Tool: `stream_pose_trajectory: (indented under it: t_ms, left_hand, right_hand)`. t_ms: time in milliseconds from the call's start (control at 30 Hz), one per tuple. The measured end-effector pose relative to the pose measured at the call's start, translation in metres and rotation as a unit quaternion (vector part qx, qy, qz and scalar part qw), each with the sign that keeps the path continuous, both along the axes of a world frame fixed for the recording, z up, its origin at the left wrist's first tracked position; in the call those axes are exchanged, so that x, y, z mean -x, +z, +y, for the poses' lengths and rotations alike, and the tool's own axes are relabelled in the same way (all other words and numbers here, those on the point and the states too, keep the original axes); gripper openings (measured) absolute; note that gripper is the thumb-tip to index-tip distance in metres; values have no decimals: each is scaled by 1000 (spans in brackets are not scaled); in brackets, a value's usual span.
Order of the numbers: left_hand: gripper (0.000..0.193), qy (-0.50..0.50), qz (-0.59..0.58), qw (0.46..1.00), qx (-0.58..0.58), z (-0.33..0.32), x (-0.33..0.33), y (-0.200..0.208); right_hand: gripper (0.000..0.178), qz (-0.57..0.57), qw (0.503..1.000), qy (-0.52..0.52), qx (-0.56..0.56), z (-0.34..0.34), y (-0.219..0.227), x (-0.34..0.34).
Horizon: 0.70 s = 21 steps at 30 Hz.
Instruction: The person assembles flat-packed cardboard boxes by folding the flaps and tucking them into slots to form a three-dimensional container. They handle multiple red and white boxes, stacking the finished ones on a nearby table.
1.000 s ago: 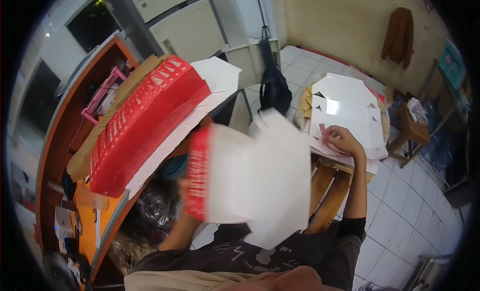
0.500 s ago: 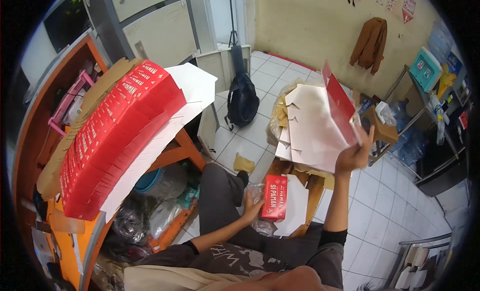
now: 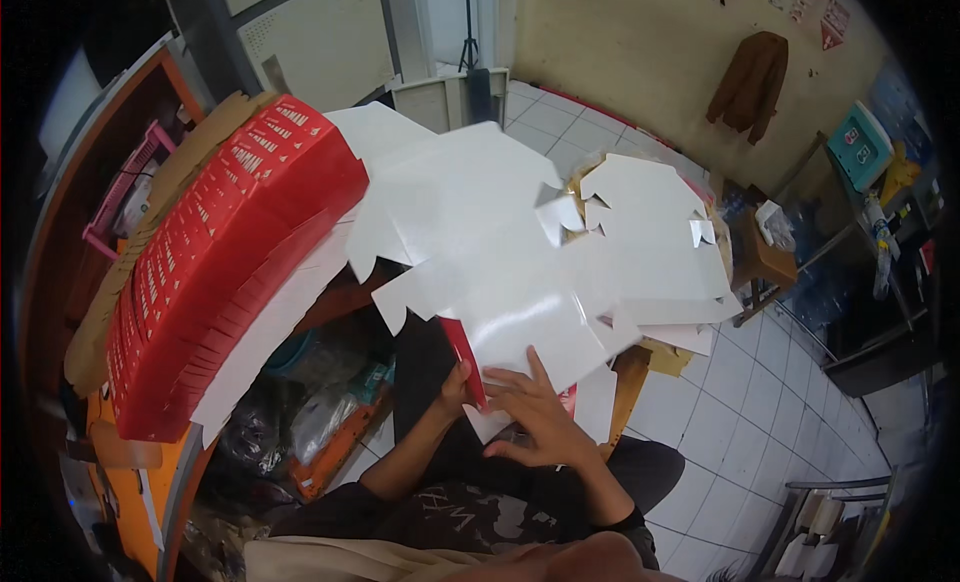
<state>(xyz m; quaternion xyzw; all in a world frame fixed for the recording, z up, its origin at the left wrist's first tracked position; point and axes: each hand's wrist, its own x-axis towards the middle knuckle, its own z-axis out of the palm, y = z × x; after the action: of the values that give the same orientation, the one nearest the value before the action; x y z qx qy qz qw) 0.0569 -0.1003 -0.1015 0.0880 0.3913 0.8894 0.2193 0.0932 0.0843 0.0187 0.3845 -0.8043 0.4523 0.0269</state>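
A large unfolded cardboard box blank [image 3: 490,252], white side up, lies across in front of me above my lap. Its near left edge is folded up, showing a red strip. My left hand [image 3: 452,394] is closed on that red edge, the thumb against it. My right hand [image 3: 540,420] rests on the near part of the blank with its fingers spread. Beneath the blank, a folded red-and-white box is mostly hidden; only a bit of red and a white flap [image 3: 597,402] show beside my right wrist.
More white box blanks [image 3: 660,232] lie stacked on a low wooden bench to the right. On the orange table [image 3: 175,482] at left stands a long row of red folded boxes [image 3: 230,252]. Plastic bags [image 3: 320,432] fill the space under it. A wooden stool [image 3: 765,262] stands farther right.
My right hand has brought the blank from the right-hand stack to the middle in front of me. My left hand has let go of the red box and taken the blank's edge.
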Motion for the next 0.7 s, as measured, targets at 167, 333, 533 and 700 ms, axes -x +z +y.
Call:
stream_pose_trajectory:
  t_ms: [167, 333, 533, 700]
  left_hand:
    - [57, 103, 116, 982, 104, 11, 5, -12]
    - [47, 78, -47, 995, 50, 20, 3, -11]
    - [47, 82, 18, 994, 70, 23, -10, -14]
    - [43, 96, 86, 986, 110, 11, -20, -39]
  right_hand:
    - [38, -76, 990, -56, 105, 20, -21, 4]
    - [59, -103, 984, -126, 77, 19, 0, 18]
    - [82, -95, 990, -71, 71, -18, -12, -5]
    - [58, -224, 952, -168, 123, -30, -24, -20]
